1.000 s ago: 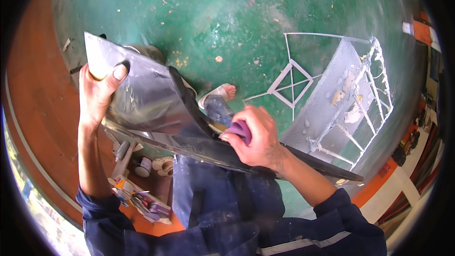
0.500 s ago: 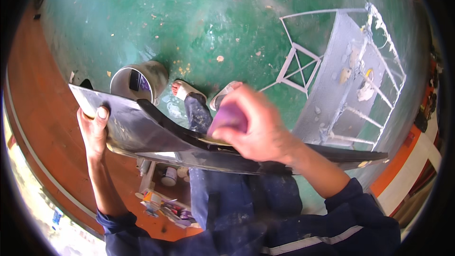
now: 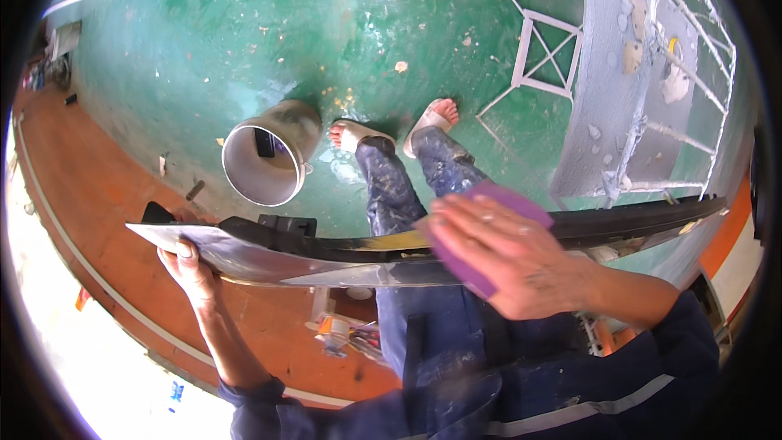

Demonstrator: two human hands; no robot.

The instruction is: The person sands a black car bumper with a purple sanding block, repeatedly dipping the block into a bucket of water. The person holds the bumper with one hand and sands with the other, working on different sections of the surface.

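Note:
My left hand (image 3: 187,270) grips the left end of a long, curved dark panel (image 3: 342,272), thumb over its pale, shiny face. Black fittings line its upper edge, and a yellowish patch shows near the middle. My right hand (image 3: 509,265) holds a purple abrasive sheet (image 3: 521,200) against the panel right of centre, fingers together and stretched across it, slightly blurred. The sheet sticks out beyond my fingers. The panel lies crosswise in front of my legs (image 3: 384,183).
A grey bucket (image 3: 297,134) lies by my sandalled feet on the green floor (image 3: 350,24). A crusted white metal rack (image 3: 684,130) and thin stand (image 3: 546,85) are at right. An orange strip (image 3: 98,195) runs along the left, with clutter (image 3: 346,334) below the panel.
The panel has swung lower and more level with my left hand. My right hand has shifted rightward, from bunched round the purple sheet to flatter over it. More of the bucket shows.

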